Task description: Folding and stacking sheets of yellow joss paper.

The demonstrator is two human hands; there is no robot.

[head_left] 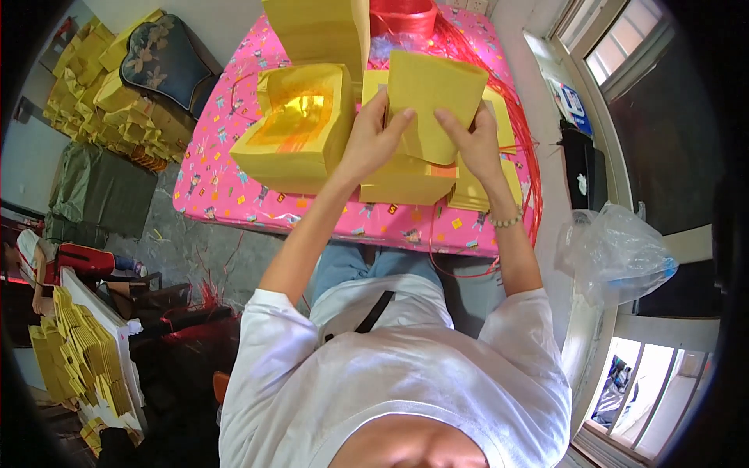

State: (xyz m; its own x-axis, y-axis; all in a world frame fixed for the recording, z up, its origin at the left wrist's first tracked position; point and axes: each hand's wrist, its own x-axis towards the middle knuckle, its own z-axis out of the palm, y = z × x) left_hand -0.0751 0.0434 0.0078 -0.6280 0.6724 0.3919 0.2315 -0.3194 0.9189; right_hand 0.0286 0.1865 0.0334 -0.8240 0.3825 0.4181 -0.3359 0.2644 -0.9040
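Note:
A squarish wad of yellow paper [437, 97] is held up over the table, tilted toward me. My left hand [374, 132] grips its left edge, thumb on the near face and fingers behind. On the opposite edge my right hand [473, 144], wearing a beaded bracelet, holds it the same way. Beneath the hands stands a yellow paper stack [406, 183], its top mostly covered. To the left is a larger yellow stack [292, 160] with shiny gold foil and orange marks on top. Flatter yellow sheets [482, 187] lie by my right wrist.
A pink patterned cloth [211, 183] covers the table. Red plastic strings [527, 164] run down its right side from a red roll [402, 17]. A tall yellow block [320, 31] stands behind. At left are a chair [168, 62] and yellow bundles; a plastic bag [620, 253] hangs right.

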